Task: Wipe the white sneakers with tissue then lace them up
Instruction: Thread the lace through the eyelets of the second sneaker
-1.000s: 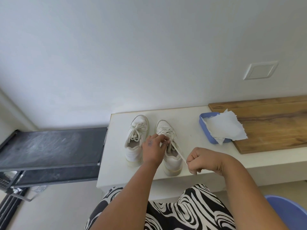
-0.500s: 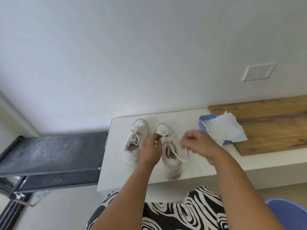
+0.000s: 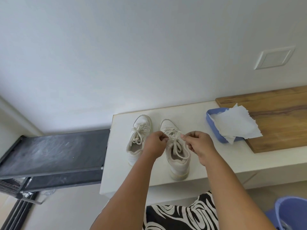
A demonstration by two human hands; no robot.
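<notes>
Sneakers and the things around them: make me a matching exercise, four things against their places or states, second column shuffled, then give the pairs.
Things:
1. left sneaker
2. right sneaker
3. tissue
4. wooden board

States or places:
A. draped over the blue tray
B. lace ends pinched by the left hand and right hand
C. bow already tied, no hand on it
D. lies at the right end of the white bench, under part of the tray

Pairs: 1-C, 2-B, 3-A, 4-D
</notes>
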